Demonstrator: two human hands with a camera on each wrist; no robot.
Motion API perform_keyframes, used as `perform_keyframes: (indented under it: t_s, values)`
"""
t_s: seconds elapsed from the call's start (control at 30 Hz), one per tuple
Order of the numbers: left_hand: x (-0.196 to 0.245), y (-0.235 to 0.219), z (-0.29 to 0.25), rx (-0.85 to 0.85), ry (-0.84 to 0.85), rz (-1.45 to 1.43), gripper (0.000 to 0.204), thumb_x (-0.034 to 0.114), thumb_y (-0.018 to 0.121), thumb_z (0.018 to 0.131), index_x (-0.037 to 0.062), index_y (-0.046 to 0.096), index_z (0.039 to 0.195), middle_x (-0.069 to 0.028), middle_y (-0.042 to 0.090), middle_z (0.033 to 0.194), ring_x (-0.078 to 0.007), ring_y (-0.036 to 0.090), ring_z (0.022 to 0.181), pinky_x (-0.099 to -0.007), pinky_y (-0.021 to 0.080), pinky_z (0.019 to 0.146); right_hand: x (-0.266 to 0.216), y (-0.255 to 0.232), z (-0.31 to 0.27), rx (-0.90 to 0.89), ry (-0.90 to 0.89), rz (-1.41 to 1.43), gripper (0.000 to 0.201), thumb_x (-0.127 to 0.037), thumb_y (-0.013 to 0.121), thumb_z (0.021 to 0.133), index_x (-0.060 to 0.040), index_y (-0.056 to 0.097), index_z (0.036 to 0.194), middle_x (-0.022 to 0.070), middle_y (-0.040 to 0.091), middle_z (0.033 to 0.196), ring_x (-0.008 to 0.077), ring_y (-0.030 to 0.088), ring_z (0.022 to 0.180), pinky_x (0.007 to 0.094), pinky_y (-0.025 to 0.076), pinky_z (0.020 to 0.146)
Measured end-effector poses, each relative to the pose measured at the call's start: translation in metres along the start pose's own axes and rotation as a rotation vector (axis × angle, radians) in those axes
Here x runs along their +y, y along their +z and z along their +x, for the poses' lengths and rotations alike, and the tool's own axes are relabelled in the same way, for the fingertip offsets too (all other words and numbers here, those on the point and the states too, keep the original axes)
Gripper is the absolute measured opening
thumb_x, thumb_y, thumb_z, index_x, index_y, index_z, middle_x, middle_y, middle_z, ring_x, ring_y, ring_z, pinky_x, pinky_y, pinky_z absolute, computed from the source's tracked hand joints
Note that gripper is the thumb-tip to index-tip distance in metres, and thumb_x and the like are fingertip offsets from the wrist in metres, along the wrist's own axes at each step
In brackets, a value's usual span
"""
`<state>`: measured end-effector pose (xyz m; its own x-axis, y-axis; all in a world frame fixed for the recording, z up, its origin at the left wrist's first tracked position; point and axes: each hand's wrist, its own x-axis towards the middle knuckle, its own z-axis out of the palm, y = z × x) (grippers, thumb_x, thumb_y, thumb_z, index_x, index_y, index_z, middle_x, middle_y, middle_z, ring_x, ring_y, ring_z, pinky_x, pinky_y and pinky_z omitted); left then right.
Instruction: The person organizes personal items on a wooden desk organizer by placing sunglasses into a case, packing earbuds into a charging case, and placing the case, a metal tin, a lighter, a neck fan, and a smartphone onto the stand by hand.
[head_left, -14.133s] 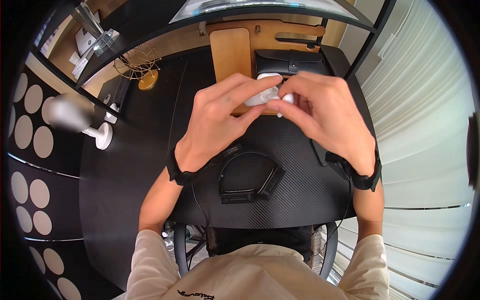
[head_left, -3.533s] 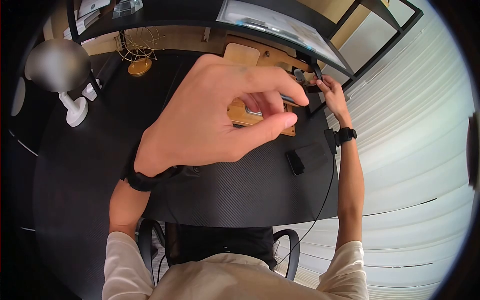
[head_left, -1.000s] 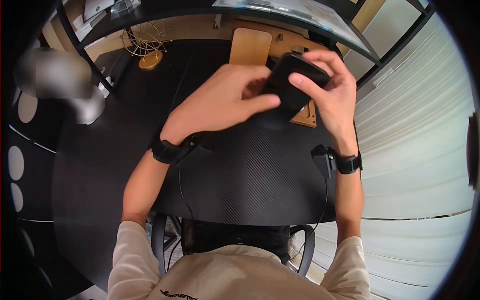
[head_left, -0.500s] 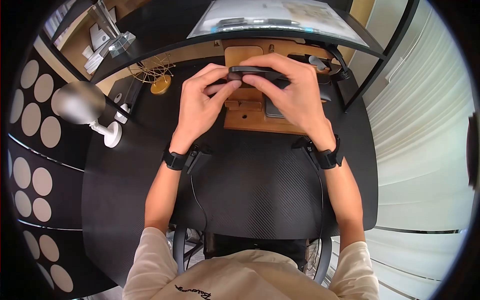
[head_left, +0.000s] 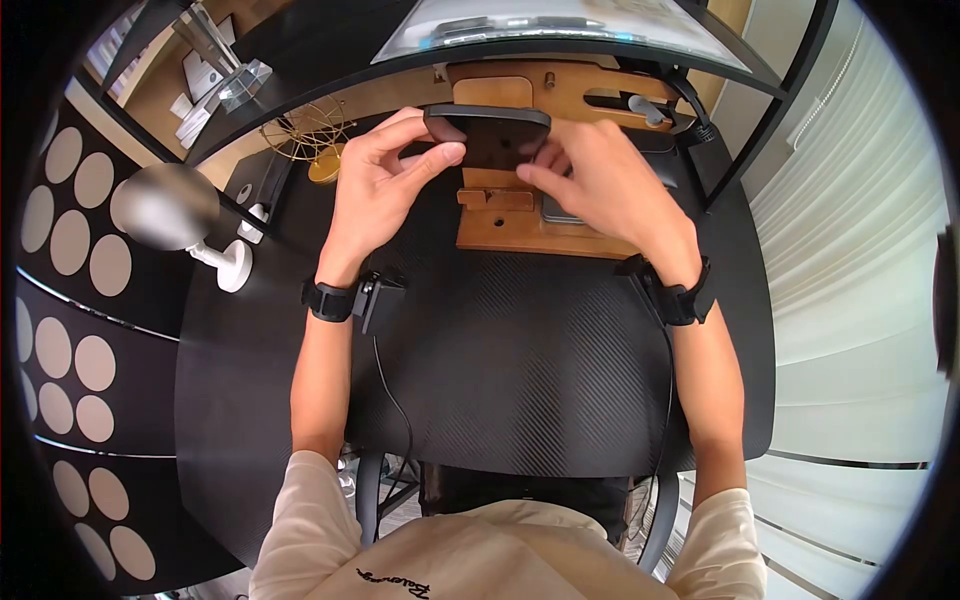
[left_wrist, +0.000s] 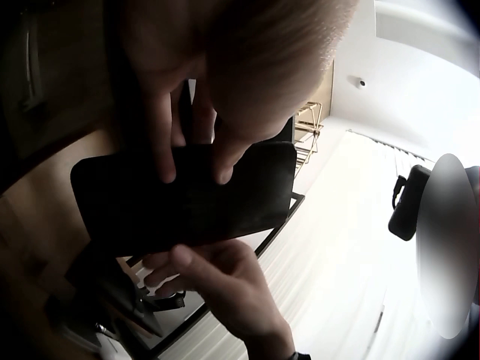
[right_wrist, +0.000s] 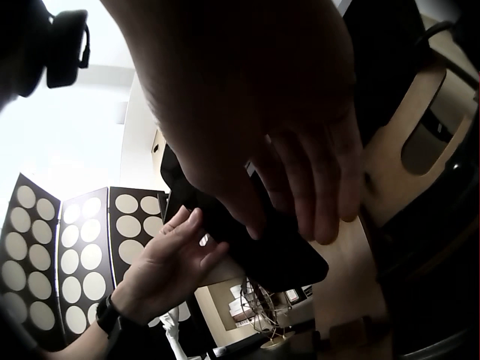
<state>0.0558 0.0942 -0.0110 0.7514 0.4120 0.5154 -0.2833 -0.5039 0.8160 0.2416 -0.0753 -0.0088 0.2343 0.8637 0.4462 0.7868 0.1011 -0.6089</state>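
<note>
A black smartphone (head_left: 490,147) is held up in front of the wooden stand (head_left: 545,240), its long side crosswise. My left hand (head_left: 377,185) grips its left end, thumb on the near face and fingers behind. In the left wrist view thumb and fingertips press on the dark phone (left_wrist: 187,206). My right hand (head_left: 630,185), blurred in the head view, is beside the right end with thumb and fingers loosely bent. The right wrist view shows its fingers stretched out over the end of the phone (right_wrist: 285,262). Part of the phone is hidden behind the hands.
A black shelf (head_left: 300,95) spans the back, bearing a clear sheet with pens (head_left: 540,30). To the left are a golden wheel ornament (head_left: 325,165) and a white round-headed stand (head_left: 232,268). A flat grey object (head_left: 556,210) lies on the wooden stand; a white curtain (head_left: 850,300) hangs right.
The phone has shifted left and tilted so that more of its face shows. The right hand, earlier pinching it near the middle, has drawn back to the right; the left hand still grips it.
</note>
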Motion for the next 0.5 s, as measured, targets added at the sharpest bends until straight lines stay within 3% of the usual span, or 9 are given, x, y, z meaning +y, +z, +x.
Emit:
perform_keyframes:
  t_s: [0.07, 0.13, 0.2, 0.37, 0.5]
  values:
    - [0.008, -0.004, -0.001, -0.024, 0.001, -0.017, 0.014, -0.002, 0.073, 0.094, -0.0075, 0.072, 0.106, -0.0051, 0.063, 0.102, -0.0117, 0.063, 0.093, -0.0262, 0.057, 0.086, 0.001, 0.006, -0.003, -0.037, -0.016, -0.209, 0.018, -0.011, 0.07, 0.092, 0.0001, 0.071, 0.106, 0.0227, 0.072, 0.088, 0.0416, 0.07, 0.087, 0.0478, 0.057, 0.078]
    - [0.017, -0.008, -0.004, -0.039, 0.004, -0.004, 0.014, -0.003, 0.074, 0.094, -0.0075, 0.072, 0.107, -0.0053, 0.063, 0.102, -0.0116, 0.064, 0.093, -0.0259, 0.058, 0.085, 0.005, 0.014, -0.004, -0.036, -0.011, -0.242, 0.016, -0.01, 0.07, 0.091, 0.0017, 0.072, 0.102, 0.0242, 0.072, 0.09, 0.044, 0.069, 0.088, 0.0491, 0.057, 0.079]
    - [0.025, -0.01, -0.005, -0.052, 0.006, 0.006, 0.014, -0.003, 0.074, 0.093, -0.0076, 0.072, 0.107, -0.0054, 0.064, 0.102, -0.0114, 0.064, 0.093, -0.0257, 0.058, 0.084, 0.011, 0.023, -0.004, -0.119, 0.023, -0.314, 0.016, -0.007, 0.068, 0.089, 0.0013, 0.077, 0.099, 0.0207, 0.074, 0.09, 0.0402, 0.07, 0.086, 0.0431, 0.057, 0.081]
    - [0.039, -0.013, -0.008, -0.025, 0.086, -0.008, 0.016, -0.004, 0.074, 0.092, -0.0075, 0.073, 0.108, -0.0064, 0.065, 0.104, -0.0122, 0.065, 0.095, -0.0261, 0.06, 0.084, 0.029, 0.042, -0.008, -0.162, -0.058, -0.266, 0.021, -0.003, 0.063, 0.09, -0.0013, 0.078, 0.105, 0.0208, 0.074, 0.09, 0.0404, 0.07, 0.088, 0.0442, 0.056, 0.083]
    - [0.043, -0.019, -0.01, 0.018, 0.085, -0.02, 0.018, -0.004, 0.075, 0.092, -0.0074, 0.072, 0.109, -0.0065, 0.065, 0.105, -0.0123, 0.065, 0.095, -0.0259, 0.06, 0.085, 0.019, 0.043, -0.012, -0.266, 0.004, -0.302, 0.025, -0.001, 0.063, 0.091, -0.0026, 0.077, 0.111, 0.0203, 0.075, 0.098, 0.0405, 0.07, 0.094, 0.0462, 0.055, 0.086]
